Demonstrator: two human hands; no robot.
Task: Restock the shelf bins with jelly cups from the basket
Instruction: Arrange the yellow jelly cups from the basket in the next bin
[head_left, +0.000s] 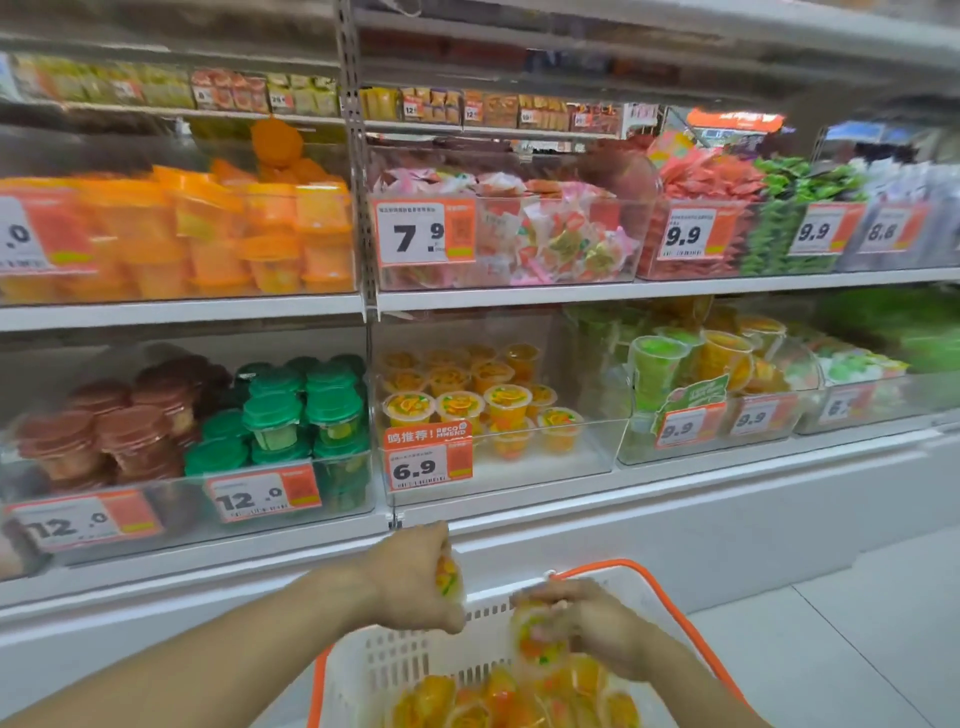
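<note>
A white basket (405, 660) with orange handles sits low in front of me, holding several orange jelly cups (498, 701). My left hand (415, 577) grips one jelly cup (447, 578) above the basket's far rim. My right hand (587, 618) holds another jelly cup (535, 642) just over the basket. Straight ahead on the lower shelf, a clear bin (519, 467) tagged 6.9 holds several matching orange cups (460, 405) toward its back, with bare floor at its front.
Left of that bin stand green-lidded (301, 410) and brown-lidded cups (104, 431) tagged 12.0. Right of it are bins of green and yellow cups (696, 364). The upper shelf carries orange cups (208, 228) and wrapped sweets (545, 234). Pale floor lies at right.
</note>
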